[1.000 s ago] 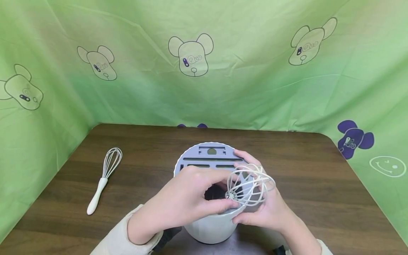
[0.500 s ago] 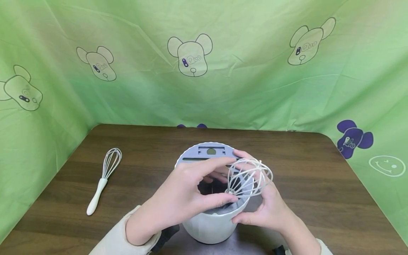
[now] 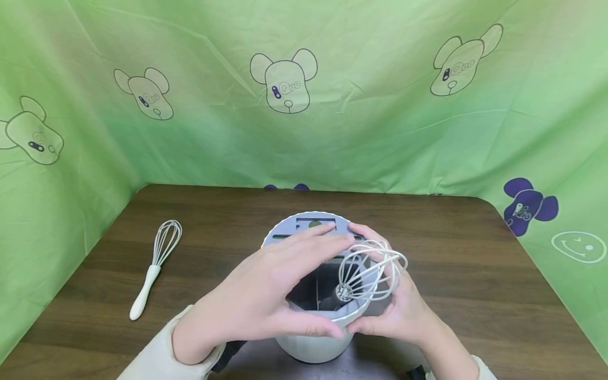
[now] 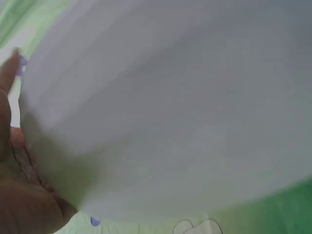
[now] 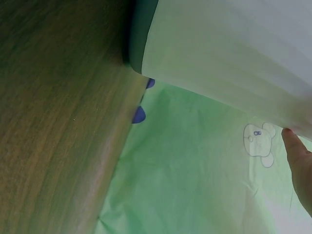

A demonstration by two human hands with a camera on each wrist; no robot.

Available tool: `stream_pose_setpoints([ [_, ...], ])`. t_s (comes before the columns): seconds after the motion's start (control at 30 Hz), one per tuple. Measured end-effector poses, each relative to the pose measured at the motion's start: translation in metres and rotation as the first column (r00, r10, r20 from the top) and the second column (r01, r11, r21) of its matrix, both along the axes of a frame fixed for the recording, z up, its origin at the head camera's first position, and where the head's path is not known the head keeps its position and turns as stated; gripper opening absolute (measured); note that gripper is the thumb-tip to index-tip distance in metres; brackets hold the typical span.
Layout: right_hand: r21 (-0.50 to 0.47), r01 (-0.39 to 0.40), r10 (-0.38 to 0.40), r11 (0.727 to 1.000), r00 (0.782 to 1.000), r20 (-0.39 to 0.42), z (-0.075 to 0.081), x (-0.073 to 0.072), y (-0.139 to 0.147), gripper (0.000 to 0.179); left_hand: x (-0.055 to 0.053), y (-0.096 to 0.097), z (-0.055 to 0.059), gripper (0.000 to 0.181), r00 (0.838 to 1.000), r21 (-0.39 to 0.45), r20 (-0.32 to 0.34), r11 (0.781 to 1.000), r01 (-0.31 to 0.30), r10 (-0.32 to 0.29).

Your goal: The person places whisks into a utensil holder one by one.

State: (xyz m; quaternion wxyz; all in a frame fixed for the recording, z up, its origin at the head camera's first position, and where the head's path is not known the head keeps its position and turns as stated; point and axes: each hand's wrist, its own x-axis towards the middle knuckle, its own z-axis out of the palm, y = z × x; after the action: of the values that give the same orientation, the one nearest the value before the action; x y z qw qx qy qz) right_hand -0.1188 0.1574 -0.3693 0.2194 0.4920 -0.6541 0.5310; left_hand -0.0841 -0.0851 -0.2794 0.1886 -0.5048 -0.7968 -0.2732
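Note:
A round white utensil holder (image 3: 311,343) with a grey slotted top stands at the table's front middle. In its large dark compartment leans a whisk (image 3: 375,274), wire head out over the right rim and dark handle down inside. My left hand (image 3: 266,295) lies across the holder's left side with fingers straight and spread over the top, thumb in front of the rim, apart from the whisk. My right hand (image 3: 396,311) grips the holder's right side, thumb at the front and fingers behind the wires. In the right wrist view a fingertip (image 5: 288,134) meets the holder's pale wall (image 5: 219,53).
A second whisk (image 3: 153,272), white-handled, lies on the brown wooden table (image 3: 451,253) to the left, its wires pointing away. A green curtain (image 3: 380,132) with printed bear heads hangs behind the table and on both sides.
My left hand has let go of the whisk's neck and drawn back left, fingers spreading over the holder. The whisk stays leaning in the compartment. My right hand has stayed in place.

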Motion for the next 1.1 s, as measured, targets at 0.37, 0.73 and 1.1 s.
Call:
stream_pose_setpoints([
  [0.37,0.000,-0.001,0.001,1.000,1.000,0.011,-0.002,-0.001,0.000,0.097,0.000,-0.021,0.003,0.118,0.988,-0.272,-0.053,0.950,-0.155,0.146],
  [0.73,-0.008,-0.004,0.004,1.000,1.000,0.027,-0.003,-0.001,0.000,0.098,0.001,-0.037,0.007,0.123,0.945,-0.396,-0.038,0.864,-0.311,0.323],
  [1.1,-0.024,-0.025,0.027,0.999,0.998,0.051,-0.003,-0.001,0.000,0.098,0.002,-0.054,0.008,0.131,0.898,-0.393,-0.062,0.816,-0.424,0.437],
])
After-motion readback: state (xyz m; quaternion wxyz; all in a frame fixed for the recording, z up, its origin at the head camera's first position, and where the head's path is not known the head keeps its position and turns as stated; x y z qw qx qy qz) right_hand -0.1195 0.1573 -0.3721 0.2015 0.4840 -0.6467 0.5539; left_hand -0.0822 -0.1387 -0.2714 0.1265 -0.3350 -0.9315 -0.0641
